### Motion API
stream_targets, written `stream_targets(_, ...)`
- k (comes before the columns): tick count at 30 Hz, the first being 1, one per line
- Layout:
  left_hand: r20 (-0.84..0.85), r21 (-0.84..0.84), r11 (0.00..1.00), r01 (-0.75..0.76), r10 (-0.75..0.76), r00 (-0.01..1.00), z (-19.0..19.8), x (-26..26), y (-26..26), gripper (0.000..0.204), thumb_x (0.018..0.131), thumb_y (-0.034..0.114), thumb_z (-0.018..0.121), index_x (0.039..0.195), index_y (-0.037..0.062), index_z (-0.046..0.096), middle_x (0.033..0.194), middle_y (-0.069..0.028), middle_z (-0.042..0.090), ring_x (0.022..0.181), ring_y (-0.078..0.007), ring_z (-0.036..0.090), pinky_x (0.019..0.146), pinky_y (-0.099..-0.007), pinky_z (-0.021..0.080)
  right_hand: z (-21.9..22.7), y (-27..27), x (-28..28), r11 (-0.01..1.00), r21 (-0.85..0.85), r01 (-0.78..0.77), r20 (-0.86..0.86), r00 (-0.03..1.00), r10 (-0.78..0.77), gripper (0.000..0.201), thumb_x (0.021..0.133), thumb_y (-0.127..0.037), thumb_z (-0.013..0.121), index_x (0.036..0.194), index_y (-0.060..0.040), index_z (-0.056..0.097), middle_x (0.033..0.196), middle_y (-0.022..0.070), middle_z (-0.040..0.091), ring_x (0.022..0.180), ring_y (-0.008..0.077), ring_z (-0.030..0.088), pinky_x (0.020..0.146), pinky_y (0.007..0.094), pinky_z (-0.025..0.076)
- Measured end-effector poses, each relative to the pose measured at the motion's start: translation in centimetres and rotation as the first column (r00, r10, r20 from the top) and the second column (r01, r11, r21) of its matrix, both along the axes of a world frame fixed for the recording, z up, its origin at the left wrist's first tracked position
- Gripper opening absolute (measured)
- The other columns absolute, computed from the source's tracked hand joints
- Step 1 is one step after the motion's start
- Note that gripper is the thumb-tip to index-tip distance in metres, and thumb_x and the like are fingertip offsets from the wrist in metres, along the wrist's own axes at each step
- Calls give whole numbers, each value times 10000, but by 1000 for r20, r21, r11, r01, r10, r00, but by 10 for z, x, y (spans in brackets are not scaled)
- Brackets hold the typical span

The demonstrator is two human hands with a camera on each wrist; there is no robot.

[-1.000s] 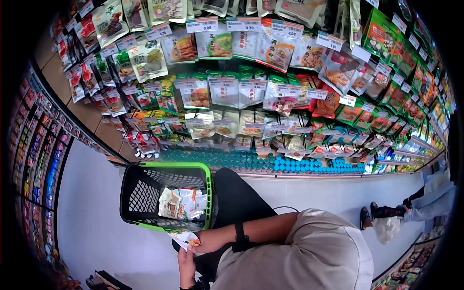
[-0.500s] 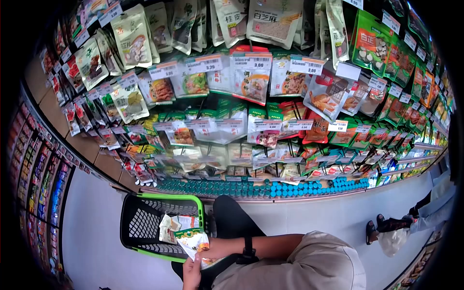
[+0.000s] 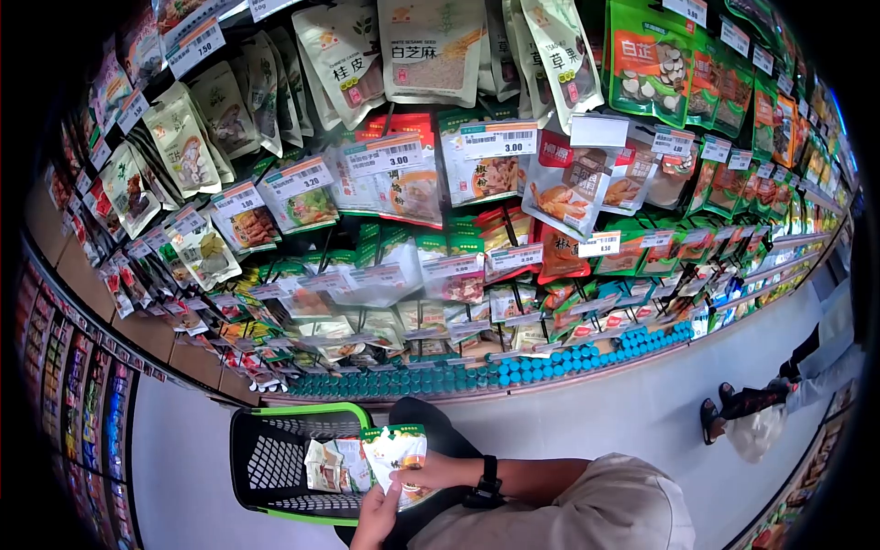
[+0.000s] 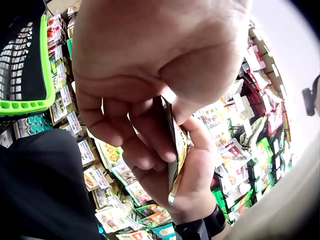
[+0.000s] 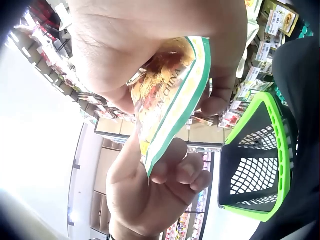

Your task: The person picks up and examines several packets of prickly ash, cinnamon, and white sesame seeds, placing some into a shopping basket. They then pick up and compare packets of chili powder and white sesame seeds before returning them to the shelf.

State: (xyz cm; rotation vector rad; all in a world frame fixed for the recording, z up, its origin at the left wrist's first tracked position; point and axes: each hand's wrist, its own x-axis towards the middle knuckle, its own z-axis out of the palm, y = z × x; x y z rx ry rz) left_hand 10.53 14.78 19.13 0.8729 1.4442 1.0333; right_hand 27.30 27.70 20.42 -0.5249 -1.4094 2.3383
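Both hands hold one seasoning packet (image 3: 403,446), white with a green top band and a food picture, just off the right side of the shopping basket (image 3: 252,458). The left hand (image 3: 374,515) pinches its lower left part, thumb on the front. On the other edge, the right hand (image 3: 445,470) grips it between thumb and fingers. Seen edge-on in the left wrist view, the packet (image 4: 175,155) stands between the two hands. In the right wrist view its printed face (image 5: 167,85) shows part of the words "IN CHINA". Other packets (image 3: 330,466) lie in the basket.
Ahead rises a shelf wall of hanging spice packets (image 3: 431,55) with price tags (image 3: 490,140). Rows of teal-capped jars (image 3: 541,368) line its bottom. The person's dark-clad knee (image 3: 422,422) is beside the basket. Another person with a white bag (image 3: 756,435) stands at right.
The packet came up from beside the basket's lower edge and now faces the head camera beside the basket's right side, both hands still on it. The head view has shifted, bringing the upper shelves closer.
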Motion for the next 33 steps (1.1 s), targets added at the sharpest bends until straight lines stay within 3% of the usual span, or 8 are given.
stream_targets(5,39,45,999,16,-18,999,21,12,11,350,1054,218,490,1272,-47,564,1162,-62,653,1038,-98,563,927,-274,444,-21,10,-11,987,159,-2,-43,999,9,420,938,-125,645,1319,6,526,1150,53,647,1033,125,566,903,302,489)
stream_targets(8,94,62,998,-34,28,995,25,15,10,346,1054,208,488,1269,-52,565,1174,-63,648,1053,-101,556,937,-272,437,-14,11,-11,979,190,73,-79,995,-59,384,927,-160,665,1270,-13,569,1064,28,672,930,92,596,804,275,520)
stream_targets(10,82,82,995,-60,53,995,24,16,9,349,1053,211,492,1273,-51,563,1184,-64,647,1058,-103,557,941,-271,435,7,33,4,974,105,-203,237,956,173,299,965,-185,634,1204,-8,612,978,20,678,807,63,599,711,246,519)
stream_targets(12,105,78,994,-73,65,992,28,19,10,349,1051,217,500,1271,-46,567,1193,-61,649,1060,-105,563,947,-276,436,12,33,3,854,442,273,-172,961,-218,238,991,-178,600,1143,2,634,884,-1,668,728,31,576,630,225,498)
stream_targets(14,95,70,997,-38,32,995,33,22,13,351,1050,220,503,1271,-45,569,1197,-58,651,1066,-101,560,954,-279,435,28,47,20,953,260,156,61,982,-177,226,1002,-164,583,1128,17,631,873,2,667,737,34,581,650,237,510)
stream_targets(18,67,38,995,90,-93,993,41,21,36,282,1043,188,504,1257,10,552,1111,-80,682,917,-125,646,805,-265,489,39,67,37,904,344,253,-24,965,-261,272,1002,-179,592,1202,5,586,970,24,666,767,62,615,679,254,539)
stream_targets(24,75,204,964,170,-189,979,65,32,77,294,1034,159,512,1310,61,487,1157,-85,672,887,-138,659,781,-254,478,181,169,119,401,431,808,-275,541,-795,279,1006,-190,590,1187,21,582,1044,50,681,920,81,623,761,257,530)
stream_targets(33,116,206,962,182,-209,971,52,35,68,268,1030,148,516,1277,45,516,1109,-108,682,912,-162,675,776,-260,482,258,240,154,81,568,819,-461,398,-793,274,986,-229,623,1104,17,635,894,23,681,685,52,590,603,225,496)
